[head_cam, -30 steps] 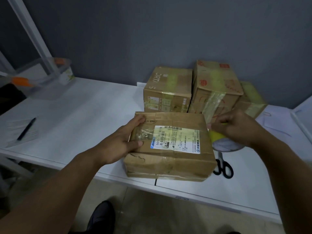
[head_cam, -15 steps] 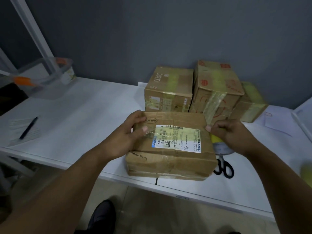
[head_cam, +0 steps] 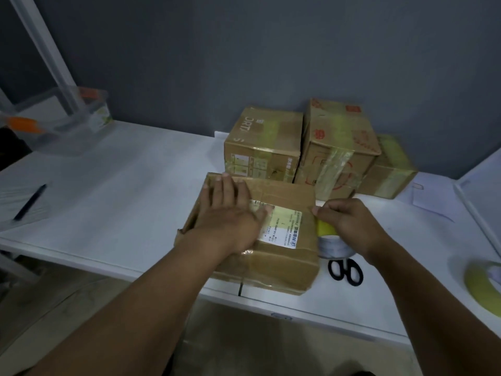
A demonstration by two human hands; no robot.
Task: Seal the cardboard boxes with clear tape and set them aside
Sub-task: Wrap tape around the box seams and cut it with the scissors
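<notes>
Box [head_cam: 282, 240] at table [head_cam: 122, 191] front edge, overhanging slightly. Left hand [head_cam: 230, 215] spread flat, pressing lid. Right hand [head_cam: 349, 223] pinching tape roll [head_cam: 329, 234] at box's right side. Risks: tape wrinkling or tearing under uneven pull; box sliding off edge.

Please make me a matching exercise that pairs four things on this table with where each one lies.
Things:
1. scissors
2. pen
3. left hand
4. yellow tape roll

Places:
A. at the far right edge of the view
B. flat on top of the front box
C. on paper at the left end of the table
D. just right of the front box, near the table's front edge

Pairs: 1-D, 2-C, 3-B, 4-A
</notes>
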